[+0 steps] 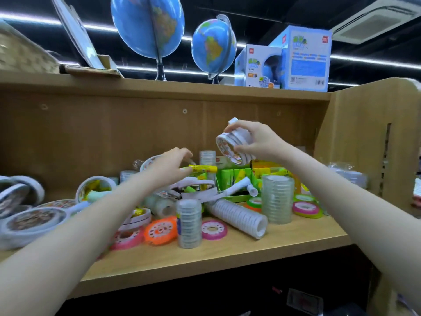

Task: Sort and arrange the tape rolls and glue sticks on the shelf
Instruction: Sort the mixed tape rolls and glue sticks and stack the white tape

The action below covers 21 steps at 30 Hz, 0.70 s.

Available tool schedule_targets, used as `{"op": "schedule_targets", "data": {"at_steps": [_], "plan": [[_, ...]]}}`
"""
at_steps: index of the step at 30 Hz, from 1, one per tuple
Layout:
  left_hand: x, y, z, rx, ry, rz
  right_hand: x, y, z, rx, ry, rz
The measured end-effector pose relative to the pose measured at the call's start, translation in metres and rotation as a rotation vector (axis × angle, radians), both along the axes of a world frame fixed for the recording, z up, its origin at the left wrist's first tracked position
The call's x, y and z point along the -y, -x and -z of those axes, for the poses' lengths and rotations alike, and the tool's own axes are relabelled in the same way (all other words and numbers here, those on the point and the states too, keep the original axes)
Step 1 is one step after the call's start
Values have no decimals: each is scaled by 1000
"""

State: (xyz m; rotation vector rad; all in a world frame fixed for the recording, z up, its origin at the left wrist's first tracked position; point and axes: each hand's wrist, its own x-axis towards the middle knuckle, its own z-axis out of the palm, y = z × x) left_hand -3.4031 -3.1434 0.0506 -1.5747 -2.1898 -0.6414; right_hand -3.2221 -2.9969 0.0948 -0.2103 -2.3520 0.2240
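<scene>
A jumble of tape rolls and glue sticks covers the wooden shelf point(227, 254). My left hand point(169, 166) pinches a yellow glue stick point(206, 168), held level above the pile. My right hand point(255, 141) grips a small stack of white tape rolls point(230, 149), lifted above the heap and tilted. Below stand two upright stacks of clear tape point(189, 223) point(278, 198). A long white pack of rolls point(238, 217) lies on its side. Pink point(214, 229) and orange point(160, 231) rolls lie flat near the front.
Wide white tape rolls point(27, 221) crowd the shelf's left end. A green box point(234, 181) sits at the back middle. Two globes point(148, 26) point(213, 47) and boxed globes point(305, 58) stand on the top board. A side panel point(364, 137) closes the shelf at right.
</scene>
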Motion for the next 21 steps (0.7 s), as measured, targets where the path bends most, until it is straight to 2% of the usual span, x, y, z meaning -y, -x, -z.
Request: {"op": "schedule_targets", "data": {"at_steps": [5, 9, 13, 17, 21], "plan": [[30, 49, 18, 1, 326, -161, 16, 49, 19, 170, -157, -27], [31, 57, 18, -74, 281, -113, 24, 68, 40, 445, -269, 14], [32, 57, 13, -125, 302, -143, 34, 70, 39, 583, -364, 126], [34, 60, 7, -181, 277, -109, 39, 76, 45, 528, -482, 181], [44, 65, -8, -175, 122, -65, 25, 77, 42, 367, -345, 139]]}}
